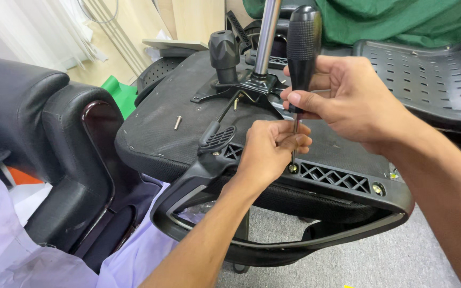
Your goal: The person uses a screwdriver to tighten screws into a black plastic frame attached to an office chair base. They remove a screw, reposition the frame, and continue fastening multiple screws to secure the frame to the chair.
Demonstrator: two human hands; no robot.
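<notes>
At centre frame, a black-handled screwdriver (302,50) is gripped by the right hand (348,98), its shaft pinched by the left hand (270,152) over an upturned chair seat (156,128).

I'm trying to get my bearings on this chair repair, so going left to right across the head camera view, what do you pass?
Black leather chair back → loose screw → knob → left hand → screwdriver → right hand → perforated black seat panel.

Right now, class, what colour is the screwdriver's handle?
Black, seen in the head view: the screwdriver handle in the right hand.
</notes>
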